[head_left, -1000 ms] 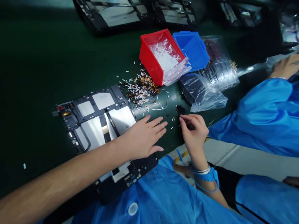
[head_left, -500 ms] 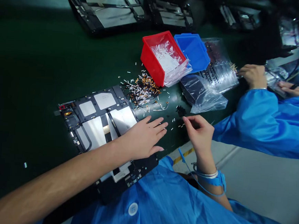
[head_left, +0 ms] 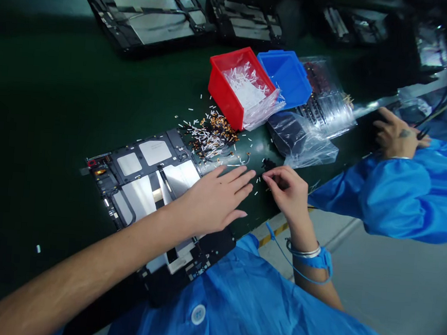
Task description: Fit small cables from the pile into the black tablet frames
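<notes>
Two bare hands work over the dark green tabletop (head_left: 48,138), and the right hand (head_left: 285,190) is the nearer one to the small black clump (head_left: 269,164), which lies in front of the red plastic bin (head_left: 219,82), just past the hand's fingertips on the side away from the wearer (no clear long axis shows from here, as the piece is too small and dark). That hand has thumb and forefinger pressed together in a pinch, though I cannot tell whether anything sits between them. The left hand (head_left: 217,200) lies spread with fingers fanned, farther from the clump, its heel over a black tablet frame (head_left: 106,179) in front of the bin and to its left. A heap of white and amber slivers (head_left: 210,135) sits just before the bin, with strays dotting the tabletop around both hands.
</notes>
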A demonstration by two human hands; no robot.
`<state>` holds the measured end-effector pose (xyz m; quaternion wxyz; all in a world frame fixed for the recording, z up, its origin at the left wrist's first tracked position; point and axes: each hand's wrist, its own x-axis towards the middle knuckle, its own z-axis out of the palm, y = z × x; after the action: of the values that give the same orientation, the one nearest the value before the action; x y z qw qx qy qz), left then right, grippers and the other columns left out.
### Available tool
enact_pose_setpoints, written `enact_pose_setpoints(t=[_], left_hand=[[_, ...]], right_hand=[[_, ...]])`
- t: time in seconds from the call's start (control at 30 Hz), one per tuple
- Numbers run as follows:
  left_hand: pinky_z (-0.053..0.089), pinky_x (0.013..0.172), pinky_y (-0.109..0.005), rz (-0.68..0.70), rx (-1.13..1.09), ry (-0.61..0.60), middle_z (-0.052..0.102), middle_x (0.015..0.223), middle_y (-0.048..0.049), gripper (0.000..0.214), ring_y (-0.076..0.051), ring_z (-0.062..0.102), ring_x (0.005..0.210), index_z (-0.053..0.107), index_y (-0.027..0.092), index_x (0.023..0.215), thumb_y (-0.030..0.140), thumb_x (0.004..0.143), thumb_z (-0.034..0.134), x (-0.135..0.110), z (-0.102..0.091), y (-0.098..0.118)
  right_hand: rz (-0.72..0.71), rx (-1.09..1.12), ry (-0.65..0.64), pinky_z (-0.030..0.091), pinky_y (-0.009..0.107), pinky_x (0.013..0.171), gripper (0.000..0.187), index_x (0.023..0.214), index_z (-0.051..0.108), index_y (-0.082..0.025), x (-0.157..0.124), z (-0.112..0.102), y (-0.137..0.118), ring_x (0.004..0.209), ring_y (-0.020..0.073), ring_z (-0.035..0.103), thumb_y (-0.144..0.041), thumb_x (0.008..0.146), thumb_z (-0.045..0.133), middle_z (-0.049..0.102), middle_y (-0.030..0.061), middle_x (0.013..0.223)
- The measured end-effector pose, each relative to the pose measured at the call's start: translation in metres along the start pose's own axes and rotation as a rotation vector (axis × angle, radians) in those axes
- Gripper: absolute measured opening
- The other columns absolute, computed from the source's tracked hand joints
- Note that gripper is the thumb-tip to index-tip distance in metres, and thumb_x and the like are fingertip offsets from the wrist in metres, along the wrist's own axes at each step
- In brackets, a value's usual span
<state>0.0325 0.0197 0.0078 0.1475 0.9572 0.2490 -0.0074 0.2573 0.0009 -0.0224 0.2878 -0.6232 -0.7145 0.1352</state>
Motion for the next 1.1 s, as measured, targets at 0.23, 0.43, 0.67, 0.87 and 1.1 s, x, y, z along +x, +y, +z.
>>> enact_pose_setpoints(t=[0.23,0.43,0.67,0.87,1.1], left_hand=[[0.026,0.111,-0.043,-0.104,0.025,-0.084,0.028,0.154,-0.0078,0.060,-0.028,0.022,0.143,0.034,0.011,0.145,0.047,0.097,0.035,0.017,-0.001,-0.009],[0.025,0.111,-0.045,-0.088,0.015,-0.101,0.028,0.154,-0.0080,0.062,-0.028,0.020,0.144,0.031,0.010,0.146,0.048,0.096,0.036,0.016,0.008,-0.012],[0.025,0.112,-0.045,-0.089,0.008,-0.086,0.028,0.154,-0.0078,0.061,-0.027,0.020,0.144,0.033,0.011,0.146,0.047,0.096,0.036,0.017,0.010,-0.013],[0.024,0.113,-0.044,-0.091,0.010,-0.089,0.028,0.154,-0.0074,0.061,-0.026,0.020,0.144,0.033,0.011,0.146,0.047,0.096,0.036,0.017,0.010,-0.013],[0.026,0.112,-0.045,-0.093,0.002,-0.075,0.030,0.153,-0.0078,0.059,-0.027,0.022,0.143,0.037,0.011,0.144,0.046,0.097,0.037,0.016,0.011,-0.013]], right_hand=[[0.005,-0.049,0.086,0.043,0.027,0.061,0.009,0.074,0.062,-0.020,0.036,0.024,-0.013,0.062,0.0132,0.051,-0.021,0.082,0.058,0.057,-0.0001,0.070],[-0.045,-0.060,0.073,0.044,0.028,0.062,0.009,0.074,0.062,-0.020,0.045,0.037,-0.007,0.062,0.0139,0.051,-0.020,0.082,0.058,0.057,0.0004,0.070],[-0.157,-0.183,0.090,0.048,0.032,0.066,0.016,0.082,0.070,-0.023,0.038,0.034,-0.003,0.074,0.0175,0.058,-0.024,0.087,0.054,0.062,0.0041,0.079],[-0.279,-0.311,0.063,0.048,0.034,0.067,0.028,0.093,0.074,-0.028,0.033,0.026,0.009,0.076,0.0177,0.057,-0.019,0.089,0.048,0.066,0.0050,0.086],[-0.306,-0.252,-0.014,0.048,0.035,0.070,0.027,0.095,0.073,-0.027,0.038,0.017,0.006,0.080,0.0189,0.058,-0.018,0.088,0.048,0.068,0.0056,0.091]])
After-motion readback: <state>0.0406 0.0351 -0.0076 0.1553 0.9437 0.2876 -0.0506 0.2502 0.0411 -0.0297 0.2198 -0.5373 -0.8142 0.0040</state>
